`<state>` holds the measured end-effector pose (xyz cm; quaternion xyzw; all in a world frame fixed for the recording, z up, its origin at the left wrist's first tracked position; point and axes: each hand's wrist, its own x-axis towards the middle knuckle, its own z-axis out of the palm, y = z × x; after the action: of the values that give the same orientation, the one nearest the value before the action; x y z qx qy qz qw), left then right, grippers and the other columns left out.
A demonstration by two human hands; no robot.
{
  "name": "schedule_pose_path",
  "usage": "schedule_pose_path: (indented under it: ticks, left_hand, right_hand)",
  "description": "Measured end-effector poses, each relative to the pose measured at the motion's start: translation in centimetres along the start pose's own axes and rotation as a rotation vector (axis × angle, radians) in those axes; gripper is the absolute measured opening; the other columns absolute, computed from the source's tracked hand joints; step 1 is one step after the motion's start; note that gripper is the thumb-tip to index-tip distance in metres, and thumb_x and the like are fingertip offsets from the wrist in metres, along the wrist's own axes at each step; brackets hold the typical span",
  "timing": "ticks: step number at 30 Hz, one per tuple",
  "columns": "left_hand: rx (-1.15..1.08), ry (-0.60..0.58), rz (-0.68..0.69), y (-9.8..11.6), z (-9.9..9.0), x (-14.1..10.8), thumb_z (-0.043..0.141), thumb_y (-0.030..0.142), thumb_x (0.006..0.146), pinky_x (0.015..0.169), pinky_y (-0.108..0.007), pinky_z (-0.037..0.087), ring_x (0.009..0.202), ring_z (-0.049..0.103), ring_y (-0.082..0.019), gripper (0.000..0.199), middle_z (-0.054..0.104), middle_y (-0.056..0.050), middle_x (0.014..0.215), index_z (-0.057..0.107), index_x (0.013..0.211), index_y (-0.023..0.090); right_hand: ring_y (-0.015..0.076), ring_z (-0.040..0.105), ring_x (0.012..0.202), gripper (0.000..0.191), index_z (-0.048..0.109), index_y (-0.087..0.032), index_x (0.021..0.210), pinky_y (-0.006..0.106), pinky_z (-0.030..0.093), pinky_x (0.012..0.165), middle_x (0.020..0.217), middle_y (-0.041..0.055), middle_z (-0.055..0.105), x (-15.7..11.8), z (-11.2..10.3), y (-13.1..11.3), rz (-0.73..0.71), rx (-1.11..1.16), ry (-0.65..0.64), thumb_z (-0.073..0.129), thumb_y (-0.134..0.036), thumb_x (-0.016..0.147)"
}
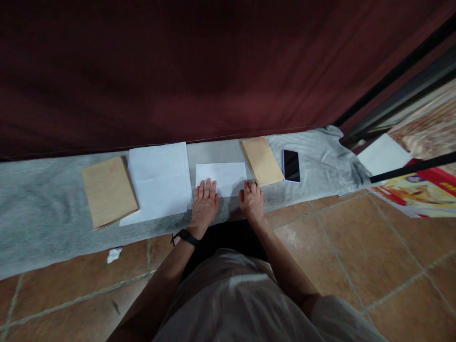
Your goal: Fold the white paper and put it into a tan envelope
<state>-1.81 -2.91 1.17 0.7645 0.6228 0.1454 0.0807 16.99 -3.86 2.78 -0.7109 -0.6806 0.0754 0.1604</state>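
Observation:
A folded white sheet of paper [225, 173] lies flat on the grey cloth in front of me. My left hand [205, 202] rests palm down over its lower left part, fingers stretched out and open. At the sheet's lower right corner is my right hand [252, 202], palm down. Its fingers are somewhat bent and lie just past the sheet's right edge, with the thumb apart from them at the corner; it looks open. Just beyond the right fingers lies a brown envelope [262, 161]. Larger white sheets [160, 178] are spread to the left of my left hand.
The grey cloth [42, 209] covers a long narrow bench against a dark red curtain [171, 85]. A brown envelope stack [109, 190] overlaps the large sheets. A phone [291, 166] lies at right, near a dark frame and a colourful package [416, 190]. A white scrap [114, 255] lies on the tiled floor.

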Motion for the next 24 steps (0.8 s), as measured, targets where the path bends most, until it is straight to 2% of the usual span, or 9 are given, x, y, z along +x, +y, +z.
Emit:
schedule_pose_path:
  ticks: [4,10,16,19,24]
  left_hand:
    - [0.006,-0.023,0.032,0.2,-0.2,-0.5,0.038,0.03,0.101,0.123,-0.056,0.024,0.154,0.022,-0.032,0.054,0.034,-0.015,0.163,0.042,0.153,0.015]
    - [0.038,-0.041,0.051,0.9,-0.5,-0.9,0.039,0.028,0.1,0.123,-0.056,0.024,0.154,0.02,-0.035,0.056,0.031,-0.02,0.163,0.041,0.152,0.008]
    - [0.048,-0.046,0.048,1.0,-0.2,-1.0,0.04,0.029,0.1,0.123,-0.057,0.023,0.154,0.02,-0.034,0.058,0.03,-0.022,0.163,0.039,0.153,0.007]
    - [0.056,-0.049,0.056,1.2,-0.3,-1.1,0.043,0.032,0.1,0.123,-0.056,0.021,0.154,0.02,-0.036,0.06,0.03,-0.023,0.163,0.039,0.153,0.005]
    - [0.047,-0.061,0.041,2.5,-1.3,-1.3,0.046,0.042,0.099,0.124,-0.056,0.019,0.153,0.026,-0.034,0.066,0.034,-0.02,0.162,0.036,0.155,0.008]
  right_hand:
    - [0.0328,0.06,0.112,0.048,0.052,-0.008,0.142,0.045,0.049,0.093,0.124,0.0233,0.062,0.4,-0.1,-0.2,0.054,-0.023,0.026,0.044,-0.027,0.099]
    - [0.028,0.07,0.094,0.04,0.057,-0.012,0.133,0.036,0.053,0.08,0.115,0.02,0.067,1.3,-0.3,-0.2,0.199,-0.016,-0.044,0.049,-0.031,0.099]
    - [0.0257,0.071,0.093,0.028,0.065,-0.016,0.113,0.033,0.052,0.082,0.103,0.0138,0.074,1.9,-1.1,0.5,0.284,0.117,-0.14,0.05,-0.036,0.099]
    - [0.0225,0.07,0.088,0.02,0.067,-0.019,0.095,0.03,0.051,0.077,0.092,0.0089,0.075,2.1,-1.5,0.7,0.272,0.27,-0.17,0.054,-0.035,0.095]
    - [0.0151,0.059,0.066,0.023,0.059,-0.022,0.08,0.025,0.045,0.063,0.071,-0.0011,0.064,2.2,-2.3,-0.4,0.2,0.733,-0.06,0.054,-0.043,0.089]
